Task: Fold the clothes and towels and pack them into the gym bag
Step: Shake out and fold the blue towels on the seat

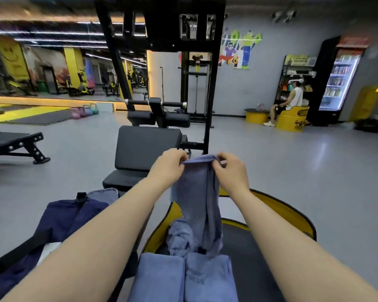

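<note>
I hold a blue-grey towel (196,199) up in front of me by its top edge. My left hand (169,168) pinches the left corner and my right hand (232,171) pinches the right corner, close together. The towel hangs down, its lower end bunched on a round black seat with a yellow rim (292,212). Two folded blue cloths (183,277) lie side by side at the bottom centre. A dark navy gym bag (61,223) with a black strap lies open at lower left, a grey-blue cloth (103,195) at its far end.
A black padded bench (146,144) and a tall black weight machine (162,40) stand straight ahead. Another bench (13,147) is at left. A person sits on a yellow drum (291,120) at far right beside a lit drinks fridge (338,81). Grey floor lies all round.
</note>
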